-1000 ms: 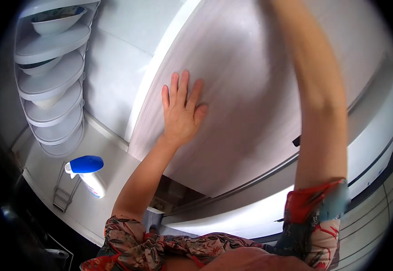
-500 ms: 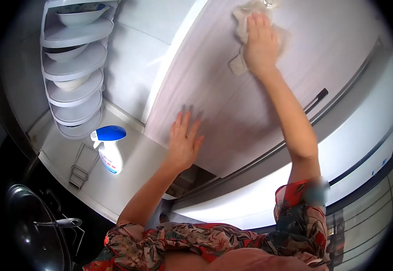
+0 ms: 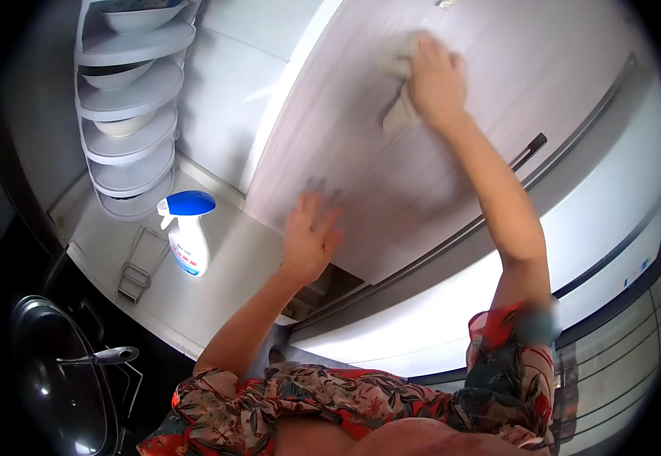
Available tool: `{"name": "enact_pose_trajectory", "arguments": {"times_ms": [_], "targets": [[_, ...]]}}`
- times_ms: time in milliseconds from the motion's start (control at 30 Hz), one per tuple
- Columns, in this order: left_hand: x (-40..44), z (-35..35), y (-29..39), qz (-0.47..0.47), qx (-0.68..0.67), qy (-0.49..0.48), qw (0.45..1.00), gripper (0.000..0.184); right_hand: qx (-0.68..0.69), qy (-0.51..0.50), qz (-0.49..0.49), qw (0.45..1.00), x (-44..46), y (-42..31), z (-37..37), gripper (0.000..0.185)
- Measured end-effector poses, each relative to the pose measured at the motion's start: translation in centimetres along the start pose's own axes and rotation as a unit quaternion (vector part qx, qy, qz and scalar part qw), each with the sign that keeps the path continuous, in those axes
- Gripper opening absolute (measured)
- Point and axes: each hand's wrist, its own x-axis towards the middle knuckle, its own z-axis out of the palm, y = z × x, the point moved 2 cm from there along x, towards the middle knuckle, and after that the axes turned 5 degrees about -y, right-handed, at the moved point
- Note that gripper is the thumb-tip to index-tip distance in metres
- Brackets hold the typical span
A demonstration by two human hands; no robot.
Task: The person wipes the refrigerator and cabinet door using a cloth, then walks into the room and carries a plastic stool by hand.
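My right hand [image 3: 438,85] presses a pale cloth [image 3: 400,112] against the upper part of a light wood-grain door panel [image 3: 376,175]; both hand and cloth are slightly blurred. Lower on the same panel, near its left edge, rests my left hand [image 3: 309,239], fingers spread and holding nothing. A white spray bottle with a blue top [image 3: 188,235] stands upright on the pale counter [image 3: 228,251], to the left of my left hand. The panel's dark handle [image 3: 529,150] shows to the right of my right forearm.
A tall white tiered rack [image 3: 129,102] holding bowls [image 3: 124,125] stands at the upper left. On the counter lies a wire stand [image 3: 134,281]. A lidded pan [image 3: 61,372] sits on the dark stove at the lower left. White drawers curve along the right.
My right hand has come down from above the view onto the panel with the cloth, then shifted slightly. My left hand stays spread on the panel. The view has shifted, bringing the pan into sight.
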Motion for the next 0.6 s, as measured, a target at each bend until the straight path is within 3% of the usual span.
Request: {"name": "enact_pose_trajectory", "arguments": {"times_ms": [133, 233, 600], "targets": [[-0.5, 0.0, 0.1, -0.023, 0.01, 0.018, 1.0, 0.033, 0.03, 0.075, 0.034, 0.996, 1.6, 1.3, 0.8, 0.03], [-0.9, -0.4, -0.1, -0.015, 0.01, 0.024, 1.0, 0.033, 0.028, 0.003, 0.035, 0.999, 0.0, 1.2, 0.1, 0.03], [-1.4, 0.1, 0.2, -0.018, 0.004, 0.007, 1.0, 0.029, 0.015, 0.01, 0.016, 1.0, 1.2, 1.5, 0.0, 0.023]]}}
